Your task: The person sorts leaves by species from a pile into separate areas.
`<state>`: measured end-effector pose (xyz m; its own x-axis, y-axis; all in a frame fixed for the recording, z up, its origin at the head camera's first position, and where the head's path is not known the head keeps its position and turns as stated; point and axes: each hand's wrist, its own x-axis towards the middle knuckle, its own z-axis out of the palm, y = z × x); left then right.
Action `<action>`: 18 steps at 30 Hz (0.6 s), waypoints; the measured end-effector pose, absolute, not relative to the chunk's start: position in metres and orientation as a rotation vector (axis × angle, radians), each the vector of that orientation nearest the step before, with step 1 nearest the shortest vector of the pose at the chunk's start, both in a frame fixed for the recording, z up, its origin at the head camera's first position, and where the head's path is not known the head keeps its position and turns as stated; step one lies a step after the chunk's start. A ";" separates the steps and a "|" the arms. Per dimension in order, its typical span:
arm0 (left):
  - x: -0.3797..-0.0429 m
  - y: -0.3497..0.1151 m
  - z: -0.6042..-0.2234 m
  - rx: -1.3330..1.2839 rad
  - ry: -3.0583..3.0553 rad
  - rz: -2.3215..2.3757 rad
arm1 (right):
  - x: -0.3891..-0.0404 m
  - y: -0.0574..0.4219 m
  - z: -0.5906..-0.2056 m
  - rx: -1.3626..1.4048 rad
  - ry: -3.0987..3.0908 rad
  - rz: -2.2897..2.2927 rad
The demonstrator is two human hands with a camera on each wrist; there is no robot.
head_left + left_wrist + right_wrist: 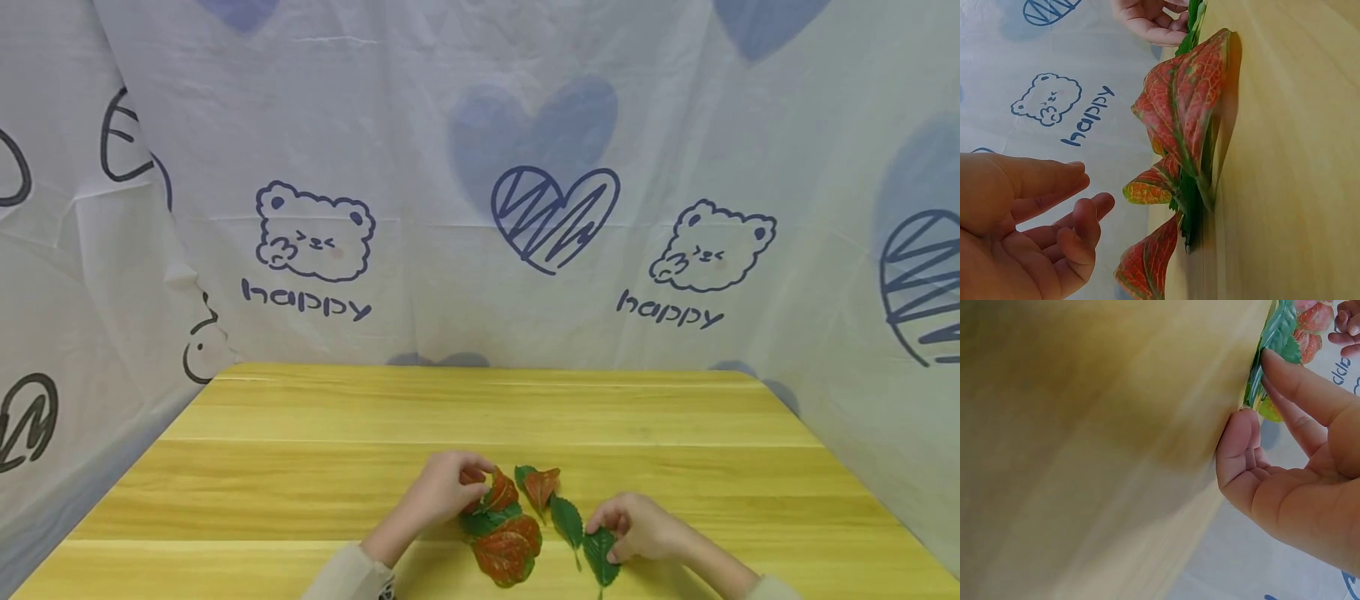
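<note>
My right hand [637, 527] pinches a green serrated leaf [598, 550] lying on the wooden table, at the right end of a group of leaves. In the right wrist view, the thumb tip touches this leaf while other fingers curl against the tabletop. My left hand [442, 493] is held at the left end, beside a red leaf [502, 493] with yellow-green veins. The left wrist view shows a gap between its loosely bent fingers [1054, 181] and the red leaves. A large red leaf [506, 552] overlaps green ones in front.
Between the hands lie another green leaf [567, 520] and a smaller red leaf [543, 487] over a green one. The yellow wooden table [300, 467] extends back to a pale hanging cloth [435, 275] printed with hearts and bears. More cloth hangs along both sides.
</note>
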<state>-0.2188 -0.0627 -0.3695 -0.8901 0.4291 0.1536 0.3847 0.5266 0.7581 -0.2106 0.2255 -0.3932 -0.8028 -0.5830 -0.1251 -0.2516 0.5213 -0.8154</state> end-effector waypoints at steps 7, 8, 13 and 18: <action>-0.224 -0.056 -0.373 0.691 2.678 1.322 | -0.211 0.224 -0.394 -0.667 2.375 -1.184; -0.225 -0.055 -0.373 0.690 2.680 1.321 | -0.212 0.224 -0.394 -0.665 2.376 -1.181; -0.228 -0.052 -0.375 0.691 2.674 1.301 | -0.212 0.225 -0.394 -0.658 2.376 -1.174; -0.230 -0.049 -0.378 0.714 2.683 1.268 | -0.212 0.225 -0.394 -0.666 2.366 -1.175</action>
<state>-0.2301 -0.0491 -0.3777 -0.8868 0.4476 0.1150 0.3730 0.5463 0.7499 -0.2122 0.2252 -0.3941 -0.7999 -0.5811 -0.1498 -0.2320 0.5297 -0.8159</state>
